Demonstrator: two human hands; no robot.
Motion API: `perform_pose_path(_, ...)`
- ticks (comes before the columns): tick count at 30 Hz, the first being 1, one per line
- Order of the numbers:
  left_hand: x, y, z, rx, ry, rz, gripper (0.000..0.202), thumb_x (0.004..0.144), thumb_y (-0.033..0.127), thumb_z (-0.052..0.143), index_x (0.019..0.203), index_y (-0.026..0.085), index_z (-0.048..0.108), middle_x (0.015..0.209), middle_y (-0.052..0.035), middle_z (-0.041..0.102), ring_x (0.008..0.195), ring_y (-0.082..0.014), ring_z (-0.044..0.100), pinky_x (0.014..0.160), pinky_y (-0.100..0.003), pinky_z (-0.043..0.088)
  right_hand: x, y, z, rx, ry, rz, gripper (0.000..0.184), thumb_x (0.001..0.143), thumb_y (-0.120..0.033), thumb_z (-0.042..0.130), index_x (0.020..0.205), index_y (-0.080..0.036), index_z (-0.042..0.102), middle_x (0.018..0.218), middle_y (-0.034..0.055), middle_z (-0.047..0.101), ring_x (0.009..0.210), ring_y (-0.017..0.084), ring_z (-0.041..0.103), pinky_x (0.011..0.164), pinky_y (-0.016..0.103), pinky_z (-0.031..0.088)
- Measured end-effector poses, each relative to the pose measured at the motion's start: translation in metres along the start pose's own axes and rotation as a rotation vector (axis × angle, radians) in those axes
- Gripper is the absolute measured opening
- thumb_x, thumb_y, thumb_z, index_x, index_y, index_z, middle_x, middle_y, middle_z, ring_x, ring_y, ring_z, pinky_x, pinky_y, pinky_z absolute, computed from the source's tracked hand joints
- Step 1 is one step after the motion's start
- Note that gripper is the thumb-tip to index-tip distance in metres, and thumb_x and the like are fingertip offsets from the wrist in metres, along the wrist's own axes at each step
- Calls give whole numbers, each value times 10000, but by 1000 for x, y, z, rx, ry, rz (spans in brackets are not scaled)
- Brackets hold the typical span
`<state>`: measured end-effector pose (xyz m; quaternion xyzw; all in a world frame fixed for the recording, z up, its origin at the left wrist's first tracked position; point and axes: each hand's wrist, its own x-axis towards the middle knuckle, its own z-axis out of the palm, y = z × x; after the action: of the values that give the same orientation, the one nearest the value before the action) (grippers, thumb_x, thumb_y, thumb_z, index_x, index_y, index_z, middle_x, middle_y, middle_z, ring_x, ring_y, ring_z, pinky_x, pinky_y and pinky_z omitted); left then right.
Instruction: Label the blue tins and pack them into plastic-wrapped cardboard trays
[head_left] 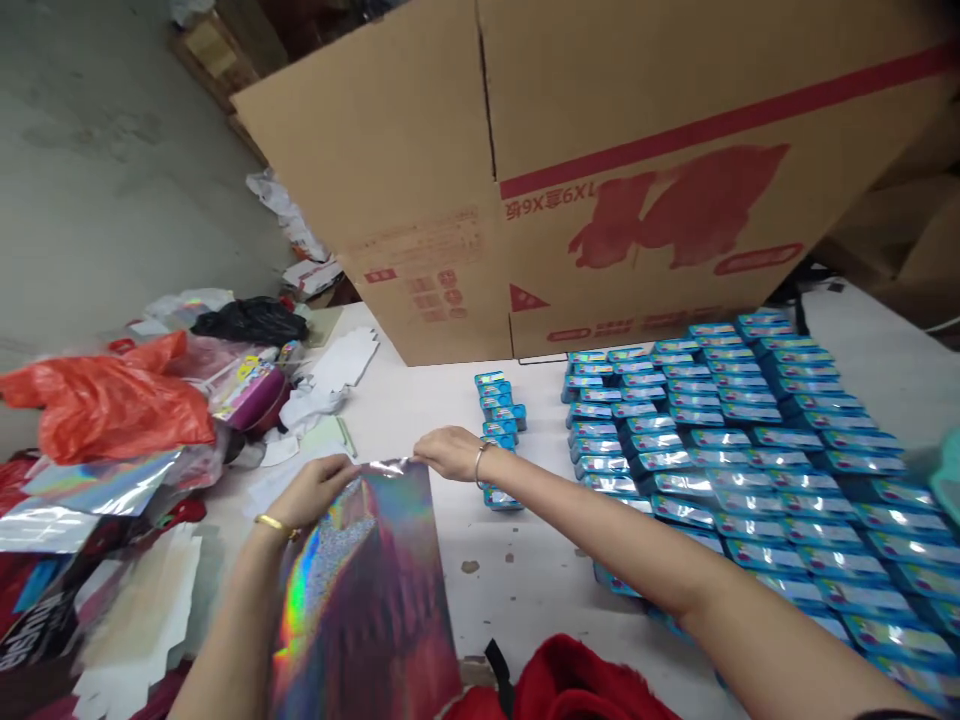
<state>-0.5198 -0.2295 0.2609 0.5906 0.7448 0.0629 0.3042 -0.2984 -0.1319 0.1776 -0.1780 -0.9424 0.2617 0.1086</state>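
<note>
A shiny holographic foil sheet or bag hangs between my hands, its top edge stretched level. My left hand, with a gold bangle at the wrist, pinches its upper left corner. At the upper right corner, my right hand grips the same edge; a silver bangle is on that wrist. Just beyond my right hand stands a short row of small blue packs. Rows of similar blue packs fill the right side of the table, partly behind my right forearm.
A large cardboard box with red print stands upright across the back of the white table. Left lie an orange plastic bag, a purple case, a black bag and paper scraps. Red cloth shows at the front edge.
</note>
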Motion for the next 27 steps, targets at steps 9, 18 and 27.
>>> perform_pose_path(9, 33, -38, 110, 62, 70, 70, 400, 780, 520, 544, 1042, 223, 604, 1071, -73, 649, 1034, -237, 567, 978, -417, 375, -11, 27, 80, 504, 24, 296, 358, 936, -342, 510, 654, -167, 642, 601, -17, 606, 590, 91, 516, 560, 210, 278)
perform_pose_path(18, 70, -12, 177, 27, 212, 344, 254, 930, 324, 409, 862, 191, 614, 818, -57, 646, 794, -189, 581, 777, -341, 450, -32, 51, 129, 859, 382, 543, 569, 904, -592, 384, 498, -196, 432, 455, -31, 461, 498, 111, 464, 547, 236, 348)
perform_pose_path(27, 82, 1, 201, 336, 366, 526, 238, 909, 175, 456, 1054, 205, 642, 1063, -81, 683, 863, -211, 605, 779, -374, 427, -35, 66, 139, 814, 478, 678, 583, 873, -654, 351, 494, -212, 335, 464, -47, 354, 485, 98, 346, 500, 249, 278)
